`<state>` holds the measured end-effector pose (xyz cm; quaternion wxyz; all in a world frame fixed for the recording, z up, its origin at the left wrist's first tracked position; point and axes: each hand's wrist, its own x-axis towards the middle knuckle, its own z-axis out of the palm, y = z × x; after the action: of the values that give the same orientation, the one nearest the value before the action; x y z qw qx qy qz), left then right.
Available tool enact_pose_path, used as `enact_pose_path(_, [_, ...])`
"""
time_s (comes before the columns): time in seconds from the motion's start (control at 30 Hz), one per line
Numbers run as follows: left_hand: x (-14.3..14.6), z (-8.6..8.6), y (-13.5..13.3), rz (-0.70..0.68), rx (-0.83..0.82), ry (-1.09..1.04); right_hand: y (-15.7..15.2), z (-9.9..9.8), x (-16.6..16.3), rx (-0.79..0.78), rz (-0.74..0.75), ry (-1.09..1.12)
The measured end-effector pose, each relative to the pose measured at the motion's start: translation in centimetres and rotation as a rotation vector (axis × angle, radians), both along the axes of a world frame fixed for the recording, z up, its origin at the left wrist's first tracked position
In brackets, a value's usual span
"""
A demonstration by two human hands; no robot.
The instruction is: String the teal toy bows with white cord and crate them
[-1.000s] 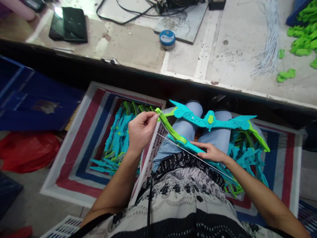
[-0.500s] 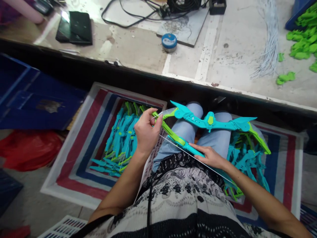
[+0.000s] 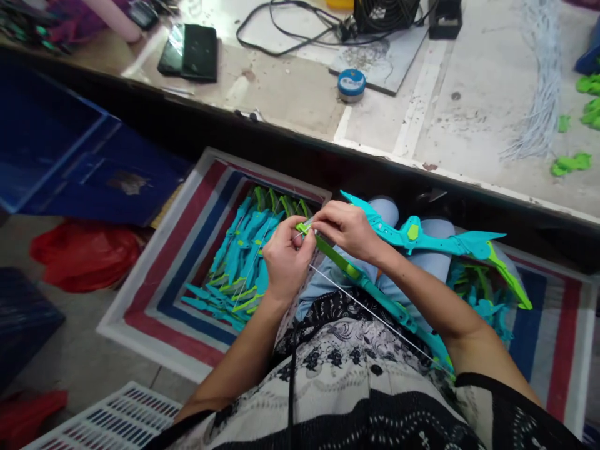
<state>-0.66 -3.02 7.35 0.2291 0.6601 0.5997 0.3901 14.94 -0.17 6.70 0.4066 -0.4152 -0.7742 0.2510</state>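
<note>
A teal and lime toy bow [image 3: 375, 290] lies slantwise across my lap, with a thin white string [image 3: 370, 310] running along it. My left hand [image 3: 285, 259] pinches the bow's lime tip [image 3: 304, 229] with closed fingers. My right hand [image 3: 347, 229] meets it at the same tip, fingers pinched on the string end there. A second teal toy bow [image 3: 440, 242] rests across my knees just beyond the hands.
A striped bag [image 3: 164, 250] on my left holds several teal bows [image 3: 244, 262]; another striped bag [image 3: 557, 350] on my right holds more. Beyond my knees runs a workbench [image 3: 290, 94] with a phone [image 3: 190, 51], a blue tin [image 3: 351, 84], cables, white strings [image 3: 539, 94] and green parts [image 3: 569, 164].
My right hand left the bow's middle on my lap and came up to the lime tip beside my left hand. The view shifted left.
</note>
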Motion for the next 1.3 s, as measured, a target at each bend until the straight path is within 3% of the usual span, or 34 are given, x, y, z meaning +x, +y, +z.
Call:
enact_pose_path(0.13, [0.2,0.1,0.0,-0.002,-0.006,-0.017,-0.8,-0.3,-0.2,0.078,-0.030,-0.111])
enact_pose_path(0.23, [0.6,0.0,0.1,-0.021,0.099,0.010,0.1,-1.2,1.3,0.143,-0.084,-0.152])
enact_pose_path(0.3, [0.9,-0.3,0.2,-0.075,0.183,-0.032,1.7,-2.2,3.4,0.209,-0.214,-0.153])
enact_pose_path(0.37, [1.0,-0.6,0.3,-0.166,0.220,-0.084,3.5,-2.9,5.9,0.297,-0.444,-0.127])
enact_pose_path(0.47, [1.3,-0.2,0.8,-0.250,0.160,-0.101,4.5,-2.4,7.4,0.350,-0.733,-0.027])
enact_pose_path(0.53, [1.6,0.7,1.5,-0.246,0.010,-0.204,3.2,-1.2,5.9,0.303,-0.663,0.038])
enact_pose_path(0.67, [2.1,2.8,2.9,-0.184,-0.410,-0.649,-1.0,0.8,0.6,0.302,-0.302,0.098])
enact_pose_path(0.77, [2.2,3.2,3.2,-0.104,-0.579,-0.862,-2.3,0.5,-1.1,0.339,-0.283,0.091])
enact_pose_path(0.87, [2.4,2.9,3.1,-0.029,-0.635,-0.986,-2.3,-0.3,-1.2,0.346,-0.291,0.053])
enact_pose_path(0.97, [2.6,2.6,2.9,0.023,-0.602,-0.985,-2.2,-0.8,-1.1,0.349,-0.284,0.047])
enact_pose_path(1.17, [2.8,2.9,1.7,0.014,-0.129,-0.322,-2.5,-0.9,-0.9,0.237,-0.317,0.105])
enact_pose_path(1.3, [3.5,2.2,1.2,0.087,-0.001,-0.260,-2.2,-0.5,-0.9,0.107,-0.311,0.205])
